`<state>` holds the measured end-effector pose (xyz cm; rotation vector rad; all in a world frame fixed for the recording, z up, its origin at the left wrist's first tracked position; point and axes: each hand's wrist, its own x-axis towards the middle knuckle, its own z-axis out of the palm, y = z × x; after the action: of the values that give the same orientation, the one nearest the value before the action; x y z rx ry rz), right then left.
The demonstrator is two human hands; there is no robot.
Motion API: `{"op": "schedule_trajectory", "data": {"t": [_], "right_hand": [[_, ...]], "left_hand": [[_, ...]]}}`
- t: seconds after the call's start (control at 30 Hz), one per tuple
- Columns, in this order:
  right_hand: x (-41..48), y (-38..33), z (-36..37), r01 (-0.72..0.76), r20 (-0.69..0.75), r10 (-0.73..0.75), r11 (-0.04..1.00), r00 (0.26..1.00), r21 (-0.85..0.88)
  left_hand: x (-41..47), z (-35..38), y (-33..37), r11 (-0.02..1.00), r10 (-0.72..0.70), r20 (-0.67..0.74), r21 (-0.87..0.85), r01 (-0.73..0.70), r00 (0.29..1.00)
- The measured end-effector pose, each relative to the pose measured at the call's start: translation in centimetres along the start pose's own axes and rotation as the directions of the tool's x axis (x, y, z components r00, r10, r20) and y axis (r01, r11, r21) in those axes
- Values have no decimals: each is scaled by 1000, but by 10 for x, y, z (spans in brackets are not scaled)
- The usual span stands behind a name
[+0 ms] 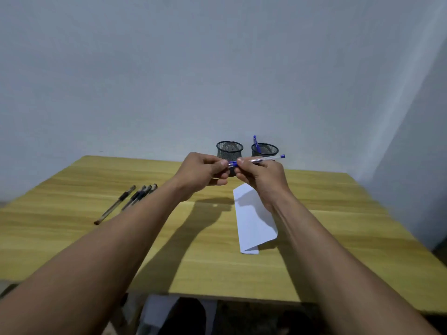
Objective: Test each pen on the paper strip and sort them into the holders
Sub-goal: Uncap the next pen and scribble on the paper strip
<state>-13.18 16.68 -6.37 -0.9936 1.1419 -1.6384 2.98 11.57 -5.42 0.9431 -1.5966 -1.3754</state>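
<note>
A blue pen (262, 160) is held level above the table, between both hands. My left hand (203, 171) pinches its capped left end, and my right hand (260, 176) grips the barrel just beside it. Below my right wrist lies the folded white paper strip (254, 223). Two black mesh holders stand at the back: the left holder (229, 149) shows no pens, while the right holder (265, 151) has one blue pen (256, 142) standing in it. Several black pens (131, 200) lie side by side at the table's left.
The wooden table (96, 238) runs to a plain wall behind the holders. A second wall closes in on the right. The table's front edge is near me, with dark floor and something pale below it.
</note>
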Motion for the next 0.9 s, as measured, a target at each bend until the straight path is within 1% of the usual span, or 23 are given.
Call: {"op": "schedule_trajectory", "data": {"t": [0.13,0.5,0.73,0.83,0.9], "right_hand": [[5,-1,-1,12,-45,-12,1000,999,-11],[16,19,8,-19,-96,23,999,995,35],[28,15,2,5,-98,-6,1000,995,-13],[29,11,1,-6,-68,3,999,998,-49],[29,8,-4,-14,-86,11,999,996,-32]], "left_hand": [[9,2,4,999,16,35,35,-18,999],[30,-12,-13,998,-58,58,30,56,997],[34,-5,-15,1000,-9,38,-12,10,999],[38,-6,-8,999,-4,54,46,1,999],[39,-12,-7,997,-7,56,79,2,998]]}}
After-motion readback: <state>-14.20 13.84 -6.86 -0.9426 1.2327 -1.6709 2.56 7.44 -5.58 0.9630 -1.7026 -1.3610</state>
